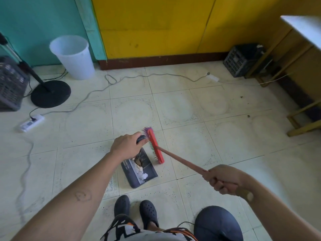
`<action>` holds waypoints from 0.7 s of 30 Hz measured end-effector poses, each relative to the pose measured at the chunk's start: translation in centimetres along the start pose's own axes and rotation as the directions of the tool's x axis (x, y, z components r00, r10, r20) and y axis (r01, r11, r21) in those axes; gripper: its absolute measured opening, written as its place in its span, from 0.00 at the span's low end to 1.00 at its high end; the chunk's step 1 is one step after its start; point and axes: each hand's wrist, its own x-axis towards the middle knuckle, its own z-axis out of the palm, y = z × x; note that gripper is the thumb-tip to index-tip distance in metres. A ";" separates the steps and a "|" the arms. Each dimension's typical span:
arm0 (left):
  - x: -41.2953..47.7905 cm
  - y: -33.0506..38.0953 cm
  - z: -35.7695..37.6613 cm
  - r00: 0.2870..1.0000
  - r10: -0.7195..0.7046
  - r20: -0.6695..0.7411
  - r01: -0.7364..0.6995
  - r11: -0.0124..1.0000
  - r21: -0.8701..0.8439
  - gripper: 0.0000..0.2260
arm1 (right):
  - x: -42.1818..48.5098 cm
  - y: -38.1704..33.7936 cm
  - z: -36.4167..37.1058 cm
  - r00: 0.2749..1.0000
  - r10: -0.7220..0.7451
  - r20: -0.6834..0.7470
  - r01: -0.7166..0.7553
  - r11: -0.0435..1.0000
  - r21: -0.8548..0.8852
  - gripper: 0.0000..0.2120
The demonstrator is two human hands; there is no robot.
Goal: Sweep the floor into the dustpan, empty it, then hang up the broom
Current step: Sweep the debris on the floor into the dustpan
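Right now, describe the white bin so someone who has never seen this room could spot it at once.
Find where the teal wall meets the yellow wall. The white bin stands on the floor at the teal wall's foot, beside that seam. It is the only pale, open-topped, tapering container; the round stand base and crate left of it are dark.

The left hand (127,146), arm stretched forward, grips the dustpan handle (141,137). Right of it and nearer the body, the right hand (224,180) fists round the broom stick (182,161).
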 end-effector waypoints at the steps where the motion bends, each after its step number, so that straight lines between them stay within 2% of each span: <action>1: 0.0 0.0 0.0 1.000 0.006 0.004 -0.006 1.000 0.000 0.18 | 0.3 -0.2 0.1 0.999 -0.012 -0.036 0.010 0.998 -0.060 0.06; 4: -0.3 0.0 0.0 1.000 0.013 0.023 -0.012 0.999 -0.035 0.18 | 2.0 -1.3 1.3 0.984 -0.050 -0.170 -0.001 0.958 -0.288 0.05; 7: -0.4 -0.5 0.0 1.000 -0.019 0.008 0.020 0.993 -0.113 0.16 | 4.9 -2.9 2.8 0.953 -0.125 -0.277 -0.038 0.855 -0.518 0.07; 11: -0.4 -1.7 -0.1 0.993 -0.114 -0.017 0.108 0.969 -0.223 0.17 | 8.2 -4.7 5.2 0.933 -0.071 -0.353 -0.169 0.779 -0.604 0.08; 14: -0.4 -2.0 -0.2 0.992 -0.127 0.001 0.122 0.953 -0.276 0.19 | 9.1 -3.9 7.4 0.936 -0.077 -0.343 -0.184 0.723 -0.666 0.17; 17: -0.3 -1.8 0.1 0.993 -0.120 0.008 0.117 0.944 -0.309 0.20 | 8.6 -1.9 9.8 0.954 -0.076 -0.289 -0.164 0.676 -0.718 0.18; 21: -0.4 -1.1 0.9 0.994 -0.108 -0.004 0.103 0.954 -0.283 0.20 | 5.4 0.4 11.1 0.978 -0.085 -0.191 -0.070 0.728 -0.682 0.16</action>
